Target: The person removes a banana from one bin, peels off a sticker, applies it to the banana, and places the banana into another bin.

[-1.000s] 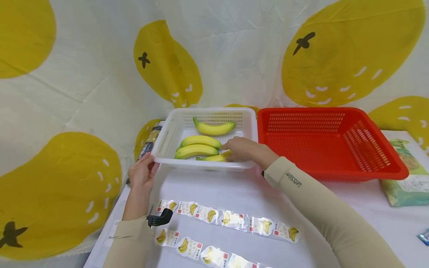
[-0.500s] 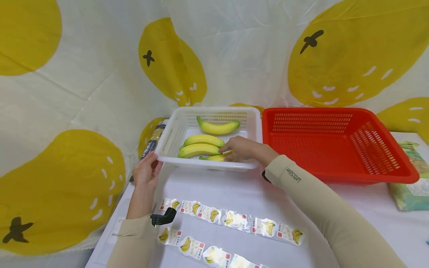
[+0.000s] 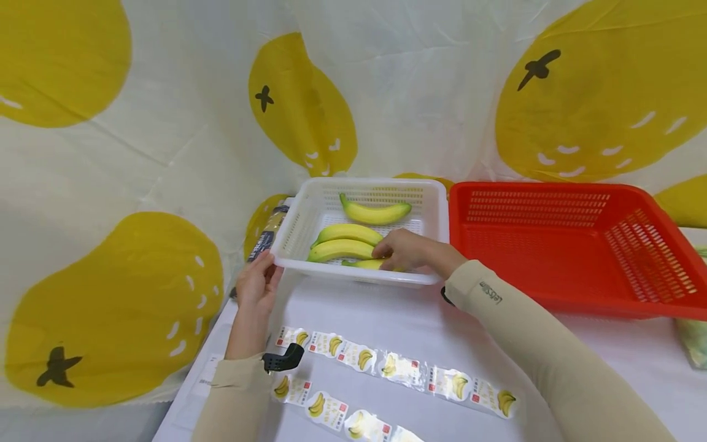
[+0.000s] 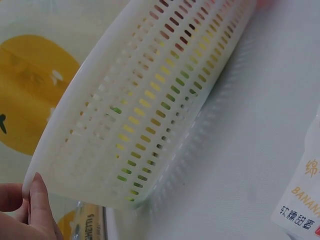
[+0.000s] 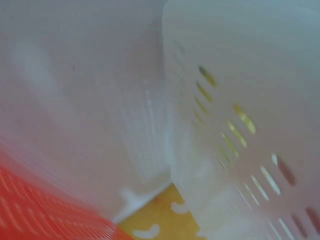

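My left hand (image 3: 256,282) pinches the front left corner of a white plastic basket (image 3: 359,274); the left wrist view has thumb and fingers of that hand (image 4: 35,212) on its rim. Inside the basket, my right hand (image 3: 411,248) has its fingers curled down over the right end of the front banana (image 3: 360,264), partly hiding it. Just behind lie two bananas side by side, the nearer banana (image 3: 339,249) and the farther banana (image 3: 348,232). Another banana (image 3: 375,213) rests by the back wall. The right wrist view shows mostly the slotted basket wall (image 5: 250,75).
A red basket (image 3: 530,187) stands against the white one on its right. Rows of banana stickers (image 3: 397,365) lie on the white table (image 3: 331,307) in front. A packaged item (image 3: 267,236) is left of the white basket; a bag (image 3: 693,341) shows at the right edge.
The head view has turned left, so everything sits farther right in it. Both hands keep their places at the basket; the right fingers have shifted slightly around the front banana.
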### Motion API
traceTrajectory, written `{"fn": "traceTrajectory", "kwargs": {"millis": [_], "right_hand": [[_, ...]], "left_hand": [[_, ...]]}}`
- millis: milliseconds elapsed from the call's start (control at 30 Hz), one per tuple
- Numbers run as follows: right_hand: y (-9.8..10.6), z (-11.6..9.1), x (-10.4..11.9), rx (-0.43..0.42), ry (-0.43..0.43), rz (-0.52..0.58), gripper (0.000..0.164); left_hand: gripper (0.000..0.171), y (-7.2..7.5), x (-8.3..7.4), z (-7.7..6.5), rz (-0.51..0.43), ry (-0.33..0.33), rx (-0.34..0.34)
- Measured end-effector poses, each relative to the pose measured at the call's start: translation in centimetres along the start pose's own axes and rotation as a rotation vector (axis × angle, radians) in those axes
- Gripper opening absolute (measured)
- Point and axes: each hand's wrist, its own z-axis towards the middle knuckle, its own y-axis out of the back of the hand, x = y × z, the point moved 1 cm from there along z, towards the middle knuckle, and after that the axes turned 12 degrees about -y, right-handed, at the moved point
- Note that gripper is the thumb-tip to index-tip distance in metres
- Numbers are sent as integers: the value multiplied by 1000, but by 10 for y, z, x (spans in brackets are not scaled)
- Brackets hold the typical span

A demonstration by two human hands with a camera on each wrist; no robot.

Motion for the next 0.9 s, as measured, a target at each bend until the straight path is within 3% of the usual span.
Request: {"fn": "traceTrajectory", "kwargs": {"millis": [433, 900], "right_hand": [[-7, 8, 0, 28, 13, -44, 40], [-10, 12, -6, 86, -90, 163, 39]], "left_hand": [[49, 2, 5, 3, -3, -13, -2], [50, 2, 9, 4, -5, -38, 9]]}}
